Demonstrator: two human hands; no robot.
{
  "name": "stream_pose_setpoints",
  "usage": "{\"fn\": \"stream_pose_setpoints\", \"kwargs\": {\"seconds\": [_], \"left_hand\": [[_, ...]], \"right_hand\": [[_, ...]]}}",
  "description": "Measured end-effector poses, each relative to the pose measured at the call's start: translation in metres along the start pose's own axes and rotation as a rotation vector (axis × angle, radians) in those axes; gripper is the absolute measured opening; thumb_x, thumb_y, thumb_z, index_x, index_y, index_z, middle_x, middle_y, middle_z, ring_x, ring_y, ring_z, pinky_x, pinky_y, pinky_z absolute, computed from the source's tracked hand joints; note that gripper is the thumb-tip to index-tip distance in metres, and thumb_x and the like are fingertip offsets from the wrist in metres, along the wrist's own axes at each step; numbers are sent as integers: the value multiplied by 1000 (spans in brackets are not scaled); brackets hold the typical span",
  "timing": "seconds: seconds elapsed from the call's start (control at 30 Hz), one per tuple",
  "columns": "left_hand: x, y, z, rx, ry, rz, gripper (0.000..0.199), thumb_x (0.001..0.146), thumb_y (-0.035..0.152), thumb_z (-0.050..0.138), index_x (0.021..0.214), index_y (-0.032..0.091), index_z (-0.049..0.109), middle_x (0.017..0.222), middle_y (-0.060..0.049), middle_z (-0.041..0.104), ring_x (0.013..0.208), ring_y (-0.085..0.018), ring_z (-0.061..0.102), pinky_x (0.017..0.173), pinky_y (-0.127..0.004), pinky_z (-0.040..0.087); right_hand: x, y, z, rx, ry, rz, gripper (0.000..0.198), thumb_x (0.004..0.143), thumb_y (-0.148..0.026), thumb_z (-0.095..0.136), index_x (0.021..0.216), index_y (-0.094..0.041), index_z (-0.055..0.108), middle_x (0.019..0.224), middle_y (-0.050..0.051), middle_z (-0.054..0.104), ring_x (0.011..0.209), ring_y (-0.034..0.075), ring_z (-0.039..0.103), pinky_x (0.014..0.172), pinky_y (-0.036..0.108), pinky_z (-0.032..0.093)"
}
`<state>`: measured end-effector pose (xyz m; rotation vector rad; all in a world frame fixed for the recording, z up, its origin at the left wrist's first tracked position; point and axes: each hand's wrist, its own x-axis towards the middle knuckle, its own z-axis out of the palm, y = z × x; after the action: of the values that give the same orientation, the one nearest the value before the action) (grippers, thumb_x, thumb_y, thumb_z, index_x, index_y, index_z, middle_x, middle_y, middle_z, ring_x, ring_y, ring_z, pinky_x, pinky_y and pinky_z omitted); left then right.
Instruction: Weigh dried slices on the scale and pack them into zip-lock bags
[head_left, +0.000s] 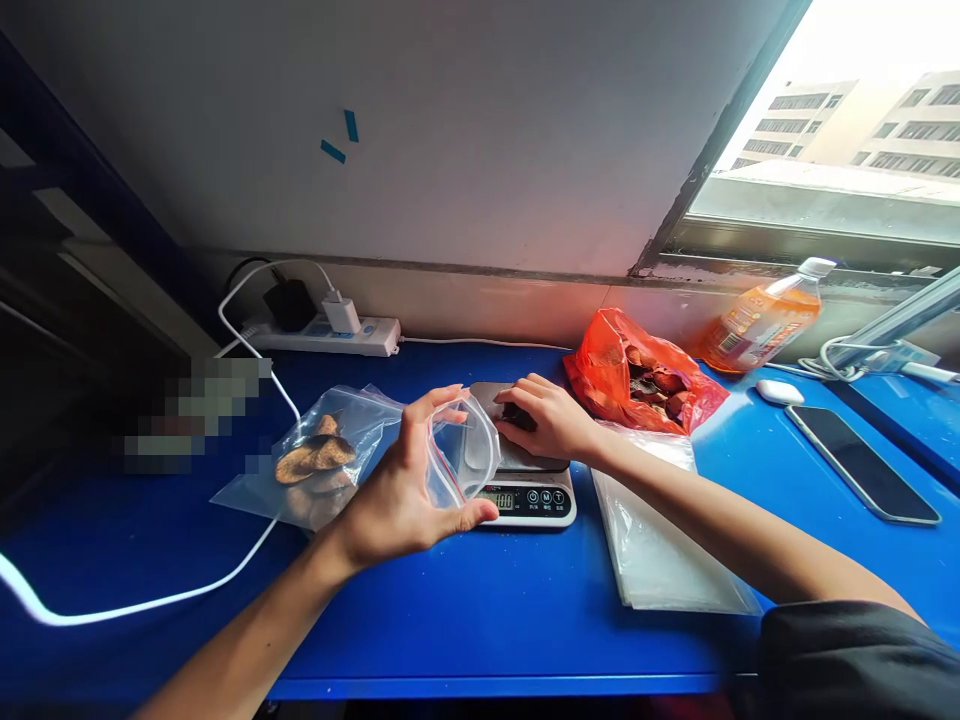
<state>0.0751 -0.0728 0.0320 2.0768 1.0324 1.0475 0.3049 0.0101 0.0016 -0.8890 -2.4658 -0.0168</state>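
My left hand (409, 490) holds a clear zip-lock bag (486, 440) by its mouth, thumb and fingers keeping the rim spread. Another part of clear plastic, a bag with several brown dried slices (315, 460), lies to the left behind this hand; whether both are one bag I cannot tell. My right hand (551, 415) has its fingers curled over a dark dried piece (517, 415) on the metal plate of a kitchen scale (517, 510). The scale's display is lit, partly covered by the left thumb.
A red plastic bag (611, 370) of dark dried pieces stands behind my right hand. Flat clear bags (660, 560) lie under my right forearm. An orange drink bottle (769, 315), phone (862, 465), white earphone case (780, 392) and power strip (367, 338) with cables are around.
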Motion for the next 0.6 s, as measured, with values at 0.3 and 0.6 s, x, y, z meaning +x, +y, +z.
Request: {"fn": "stream_pose_setpoints", "kwargs": {"seconds": [0.3,0.6], "left_hand": [[1,-1,4,-16,-21,-8,92,68,34,81,137,35,21,143,-13,36,124,-32,48,102,-57,42],[4,-7,20,-57,69,16,105,66,39,82,141,33,10,144,-17,31,125,-35,47,102,-61,42]], "right_hand": [[6,0,0,115,51,94,14,87,-29,56,85,-17,63,75,4,65,64,14,56,63,26,43],[50,-62,-39,1025,354,543,33,79,-50,65,81,-19,54,57,-6,52,42,6,44,39,19,35]]}}
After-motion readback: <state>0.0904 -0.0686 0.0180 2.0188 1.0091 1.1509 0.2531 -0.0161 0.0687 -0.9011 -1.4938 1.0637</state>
